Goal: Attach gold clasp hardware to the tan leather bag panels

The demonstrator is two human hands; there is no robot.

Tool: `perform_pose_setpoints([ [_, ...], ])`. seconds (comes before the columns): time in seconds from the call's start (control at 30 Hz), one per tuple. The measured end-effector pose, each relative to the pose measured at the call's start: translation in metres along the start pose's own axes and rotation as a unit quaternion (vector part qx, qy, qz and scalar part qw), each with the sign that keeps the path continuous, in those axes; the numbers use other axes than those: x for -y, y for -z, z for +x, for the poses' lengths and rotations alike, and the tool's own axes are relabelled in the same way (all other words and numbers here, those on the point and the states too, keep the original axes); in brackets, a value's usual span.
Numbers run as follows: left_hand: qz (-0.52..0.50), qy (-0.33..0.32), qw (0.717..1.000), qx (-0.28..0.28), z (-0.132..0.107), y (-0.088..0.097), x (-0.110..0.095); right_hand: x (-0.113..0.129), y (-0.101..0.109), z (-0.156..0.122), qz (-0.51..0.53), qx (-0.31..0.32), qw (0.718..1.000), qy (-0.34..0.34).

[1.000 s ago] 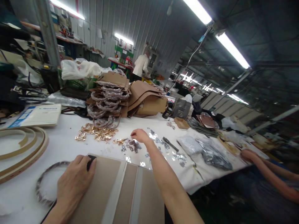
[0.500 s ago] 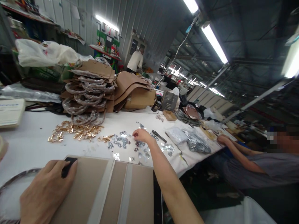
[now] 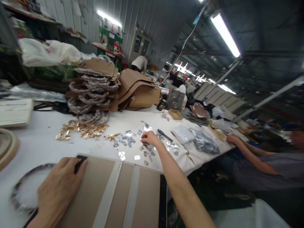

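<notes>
A flat beige bag panel (image 3: 95, 186) with pale strips and black edges lies in front of me. My left hand (image 3: 60, 183) grips its left side, thumb and fingers closed on a black edge piece (image 3: 80, 162). Beside that hand is a plastic-wrapped loop handle (image 3: 22, 185). Farther off, my right hand (image 3: 149, 138) reaches down among small silvery metal plates (image 3: 127, 139), its fingertips pinched together. Whatever sits between those fingertips is hidden or too small to make out. Several loose plates (image 3: 137, 157) lie between the panel and my right hand.
Gold metal fittings (image 3: 83, 129) are heaped on the white table (image 3: 45, 139). Behind stand stacked brown pieces with wrapped handles (image 3: 91, 91). A dark rod-like tool (image 3: 165, 135) and plastic-bagged parts (image 3: 204, 141) lie rightward. A co-worker's arm (image 3: 254, 155) rests at the right edge.
The view has shifted slightly, so most things sit a little farther right. My right hand stays low among the plates, and my left keeps its grip on the panel.
</notes>
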State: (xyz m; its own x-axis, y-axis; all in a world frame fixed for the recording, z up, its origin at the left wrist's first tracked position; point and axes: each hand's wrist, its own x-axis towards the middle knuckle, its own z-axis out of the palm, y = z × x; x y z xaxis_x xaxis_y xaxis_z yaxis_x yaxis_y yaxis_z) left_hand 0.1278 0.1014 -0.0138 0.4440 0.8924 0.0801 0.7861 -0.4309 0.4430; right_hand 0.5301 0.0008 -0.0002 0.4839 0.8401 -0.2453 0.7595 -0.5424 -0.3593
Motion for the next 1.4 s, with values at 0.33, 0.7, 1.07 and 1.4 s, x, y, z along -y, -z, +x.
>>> perform_pose_setpoints([
  [0.33, -0.033, 0.017, 0.999, -0.016, -0.009, 0.002, 0.005, 0.056, 0.0, -0.012, 0.132, -0.028, 0.988, 0.075],
  [0.7, -0.077, 0.017, 0.994, -0.078, -0.009, -0.009, 0.013, 0.22, -0.099, -0.009, 0.358, 0.282, 0.872, 0.18],
  [1.07, -0.083, 0.003, 0.992, -0.092, -0.01, -0.012, 0.017, 0.223, -0.109, -0.006, 0.343, 0.277, 0.877, 0.193],
  [1.4, -0.083, -0.006, 0.992, -0.091, -0.009, -0.013, 0.017, 0.228, -0.111, -0.006, 0.257, 0.259, 0.905, 0.221],
])
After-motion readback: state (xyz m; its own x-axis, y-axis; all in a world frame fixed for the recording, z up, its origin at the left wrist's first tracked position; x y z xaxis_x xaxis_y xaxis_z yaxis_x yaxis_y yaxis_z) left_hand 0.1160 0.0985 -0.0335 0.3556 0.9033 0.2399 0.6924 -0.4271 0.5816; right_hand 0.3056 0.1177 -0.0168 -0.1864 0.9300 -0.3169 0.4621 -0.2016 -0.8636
